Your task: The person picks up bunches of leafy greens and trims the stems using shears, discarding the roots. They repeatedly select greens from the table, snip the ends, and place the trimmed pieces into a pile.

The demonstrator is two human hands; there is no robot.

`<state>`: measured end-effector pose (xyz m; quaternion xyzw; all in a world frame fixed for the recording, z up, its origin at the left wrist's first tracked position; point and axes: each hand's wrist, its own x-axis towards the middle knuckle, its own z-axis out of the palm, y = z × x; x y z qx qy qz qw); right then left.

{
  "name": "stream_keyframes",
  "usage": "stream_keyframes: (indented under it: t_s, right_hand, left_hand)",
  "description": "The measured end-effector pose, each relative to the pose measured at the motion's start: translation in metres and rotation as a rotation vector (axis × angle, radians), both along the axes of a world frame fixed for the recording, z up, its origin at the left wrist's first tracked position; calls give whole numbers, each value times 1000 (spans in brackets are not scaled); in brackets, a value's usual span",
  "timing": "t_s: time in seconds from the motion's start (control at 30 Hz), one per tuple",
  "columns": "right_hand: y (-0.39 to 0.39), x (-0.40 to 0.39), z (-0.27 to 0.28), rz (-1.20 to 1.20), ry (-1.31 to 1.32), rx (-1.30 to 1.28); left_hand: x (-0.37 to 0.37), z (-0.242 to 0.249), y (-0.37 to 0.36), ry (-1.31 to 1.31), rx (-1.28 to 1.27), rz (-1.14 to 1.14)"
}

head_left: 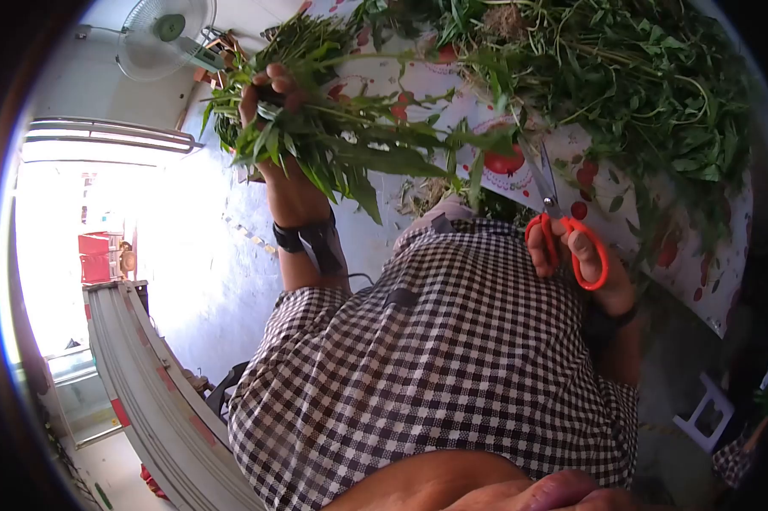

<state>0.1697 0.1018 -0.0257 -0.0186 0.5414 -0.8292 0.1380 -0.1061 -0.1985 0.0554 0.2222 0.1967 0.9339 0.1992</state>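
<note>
My left hand [273, 89] is raised at the upper left, its fingers wrapped round a bunch of leafy green stems [341, 140]. The long leaves fan out to the right, over the table's edge and toward the scissors. In my right hand [584, 264] is a pair of scissors [549, 203] with orange handles, fingers and thumb through the loops. The blades point up and away from my body, a little apart, and their tips lie close to the ends of the leaves.
A table with a white, red-patterned cloth [601, 200] carries a large heap of uprooted greens [622, 77] at the upper right. Another pile of greens [312, 43] lies behind my left hand. A fan [167, 34] stands at the upper left, a pale plastic stool [706, 413] at the lower right.
</note>
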Motion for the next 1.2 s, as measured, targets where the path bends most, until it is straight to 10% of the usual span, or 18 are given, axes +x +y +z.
stream_keyframes:
  t_s: [0.13,0.5,1.2]
  right_hand:
    - [1,-3,-7,18,-37,-37]
    - [-10,-16,-8,89,-71,-34]
    - [-27,-42,-24,209,-92,-65]
  left_hand:
    - [-9,-19,-2,-28,70,-288]
    - [11,-42,21,-55,-55,163]
    - [50,-36,58,108,-34,133]
